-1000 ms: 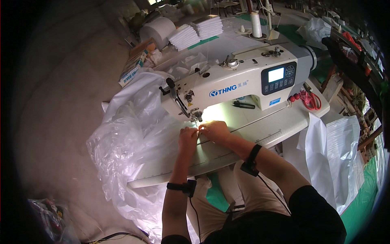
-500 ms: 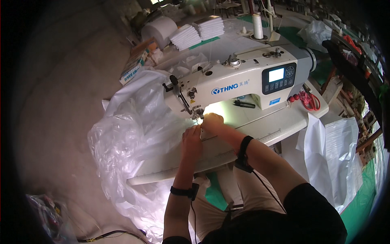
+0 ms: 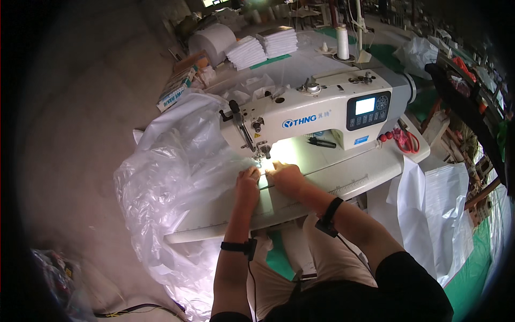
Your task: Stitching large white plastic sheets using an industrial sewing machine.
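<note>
A white sewing machine [image 3: 303, 122] stands on a pale table in front of me, its lamp lighting the needle area. Just in front of the presser foot [image 3: 259, 157], my left hand [image 3: 248, 185] has its fingers bent and pressed together. To the right of it, my right hand [image 3: 286, 178] pinches at the bright spot, its fingertips a small gap from the left ones. Glare hides what lies between the fingers. Translucent plastic sheeting [image 3: 166, 177] is heaped left of the needle, reaches toward my left hand and hangs over the table's edge.
Black thread snips [image 3: 322, 142] lie under the machine arm. Red-handled scissors [image 3: 409, 141] rest at the table's right end. A thread cone [image 3: 342, 44], folded white stacks [image 3: 245, 52] and a large white roll [image 3: 212, 43] are behind. White sheets [image 3: 429, 209] hang at right.
Both hands have drawn slightly toward me, away from the needle. My right hand has come out from beside the presser foot, and a small gap has opened between the hands.
</note>
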Demonstrator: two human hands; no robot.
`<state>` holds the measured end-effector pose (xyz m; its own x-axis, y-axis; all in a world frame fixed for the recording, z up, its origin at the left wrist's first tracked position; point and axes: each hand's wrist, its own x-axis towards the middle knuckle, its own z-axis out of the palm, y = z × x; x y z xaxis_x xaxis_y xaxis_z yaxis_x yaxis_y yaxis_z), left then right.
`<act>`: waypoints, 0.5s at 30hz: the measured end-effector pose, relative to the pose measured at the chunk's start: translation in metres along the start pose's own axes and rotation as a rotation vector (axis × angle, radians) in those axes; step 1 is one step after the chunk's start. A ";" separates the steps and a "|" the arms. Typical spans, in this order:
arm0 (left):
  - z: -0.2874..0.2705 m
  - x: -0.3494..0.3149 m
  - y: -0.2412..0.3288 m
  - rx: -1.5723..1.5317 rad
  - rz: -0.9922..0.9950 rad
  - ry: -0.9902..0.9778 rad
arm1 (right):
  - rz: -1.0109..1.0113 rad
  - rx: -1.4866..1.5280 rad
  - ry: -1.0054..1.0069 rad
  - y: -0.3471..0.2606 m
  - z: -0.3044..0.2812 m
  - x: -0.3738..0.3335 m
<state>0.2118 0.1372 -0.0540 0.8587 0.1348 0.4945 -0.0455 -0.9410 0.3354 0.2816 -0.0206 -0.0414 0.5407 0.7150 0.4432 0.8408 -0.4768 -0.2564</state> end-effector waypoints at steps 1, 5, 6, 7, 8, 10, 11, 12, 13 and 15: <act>0.000 0.001 0.000 0.000 0.008 0.030 | 0.011 -0.001 -0.010 0.000 0.000 0.002; 0.000 0.005 0.000 -0.006 -0.102 0.014 | 0.028 0.000 -0.096 -0.001 -0.002 0.009; 0.001 0.007 -0.001 -0.006 -0.097 0.007 | 0.029 0.000 -0.095 -0.001 -0.003 0.010; 0.001 0.008 -0.002 -0.019 -0.103 -0.005 | 0.049 -0.002 -0.105 -0.001 -0.003 0.010; 0.002 0.010 -0.002 -0.006 -0.090 0.003 | 0.068 -0.008 -0.099 -0.001 -0.003 0.010; 0.001 0.012 -0.003 0.042 -0.035 0.021 | 0.063 -0.004 -0.100 0.000 -0.003 0.009; 0.000 0.013 -0.003 0.044 -0.036 0.021 | 0.053 -0.008 -0.061 0.000 -0.002 0.009; -0.001 0.014 -0.002 0.046 -0.040 0.015 | 0.058 -0.001 -0.083 0.001 -0.001 0.009; -0.003 0.014 -0.001 0.031 -0.029 -0.005 | 0.052 0.005 -0.068 0.001 -0.001 0.009; -0.007 0.015 0.001 0.151 -0.028 -0.015 | 0.045 0.011 -0.051 0.003 0.001 0.009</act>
<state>0.2214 0.1408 -0.0409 0.8662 0.1583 0.4739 0.0553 -0.9730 0.2239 0.2887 -0.0150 -0.0395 0.5787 0.7178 0.3870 0.8155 -0.5040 -0.2846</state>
